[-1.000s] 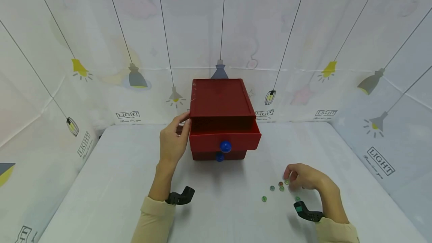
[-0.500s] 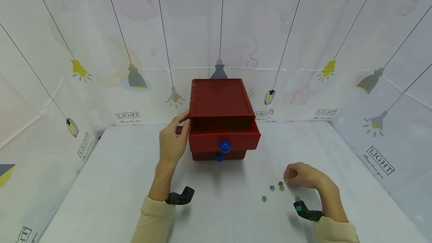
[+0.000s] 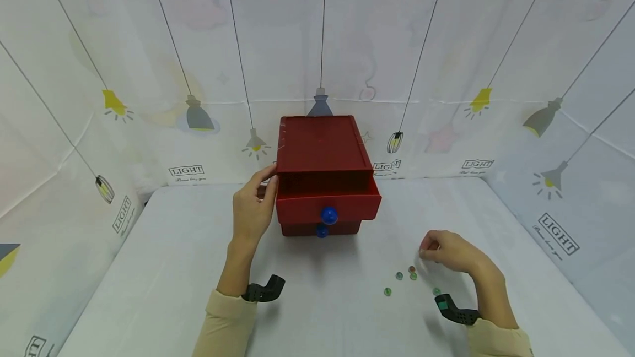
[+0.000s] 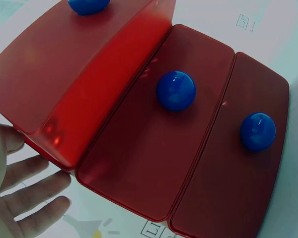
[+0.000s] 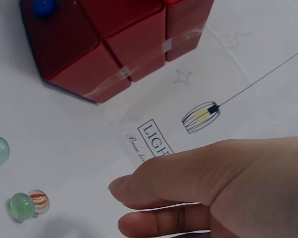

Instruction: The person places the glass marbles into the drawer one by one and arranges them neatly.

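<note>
The right hand [image 3: 448,249] has risen, leaving one fewer marble below; whether its curled grip holds that, I cannot tell. Other marbles [image 3: 413,276] lie at five o'clock from the drawer unit [image 3: 322,145]; the left hand [image 3: 251,209], fingers loose, touches its eight-o'clock side, likely steadying it.

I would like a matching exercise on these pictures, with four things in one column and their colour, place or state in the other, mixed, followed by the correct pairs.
Column one
1. Left hand
2. Top drawer
3. Drawer knobs
4. Orange-striped marble

Column two
A. Blue
B. On the white table, beside a green marble
C. At the left side of the red drawer unit
D. Standing open

Right pairs
1 - C
2 - D
3 - A
4 - B
</note>
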### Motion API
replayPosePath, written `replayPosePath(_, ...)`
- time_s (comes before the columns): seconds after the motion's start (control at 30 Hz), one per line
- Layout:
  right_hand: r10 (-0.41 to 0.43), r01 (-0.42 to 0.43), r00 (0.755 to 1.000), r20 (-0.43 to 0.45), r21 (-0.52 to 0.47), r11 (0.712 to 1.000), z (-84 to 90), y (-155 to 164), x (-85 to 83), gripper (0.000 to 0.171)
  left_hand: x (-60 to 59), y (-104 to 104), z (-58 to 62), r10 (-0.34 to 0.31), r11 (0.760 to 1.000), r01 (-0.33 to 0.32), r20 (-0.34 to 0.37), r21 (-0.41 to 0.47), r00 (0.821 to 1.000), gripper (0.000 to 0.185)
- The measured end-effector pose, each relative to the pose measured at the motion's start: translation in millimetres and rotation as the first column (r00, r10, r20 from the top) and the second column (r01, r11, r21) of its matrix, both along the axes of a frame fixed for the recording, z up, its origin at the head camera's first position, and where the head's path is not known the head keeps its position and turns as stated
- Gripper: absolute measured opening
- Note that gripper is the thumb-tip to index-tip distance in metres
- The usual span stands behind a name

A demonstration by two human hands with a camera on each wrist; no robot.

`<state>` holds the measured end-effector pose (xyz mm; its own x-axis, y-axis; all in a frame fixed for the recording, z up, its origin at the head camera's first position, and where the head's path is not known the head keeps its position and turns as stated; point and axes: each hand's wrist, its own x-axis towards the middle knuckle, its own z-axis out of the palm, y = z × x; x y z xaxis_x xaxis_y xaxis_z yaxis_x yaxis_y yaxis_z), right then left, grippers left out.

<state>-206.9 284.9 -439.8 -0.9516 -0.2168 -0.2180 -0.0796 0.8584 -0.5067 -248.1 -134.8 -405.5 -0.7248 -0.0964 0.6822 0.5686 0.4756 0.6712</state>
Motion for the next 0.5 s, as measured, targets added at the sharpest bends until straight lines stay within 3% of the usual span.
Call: replayPosePath(0.5, -0.019, 0.015, 0.996, -0.081, -0.045, 0.999, 11.4, 1, 5.0, 0.019, 0.2, 0, -1.3, 0.010, 1.000, -0.010, -0.003, -0.006, 1.000, 0.033)
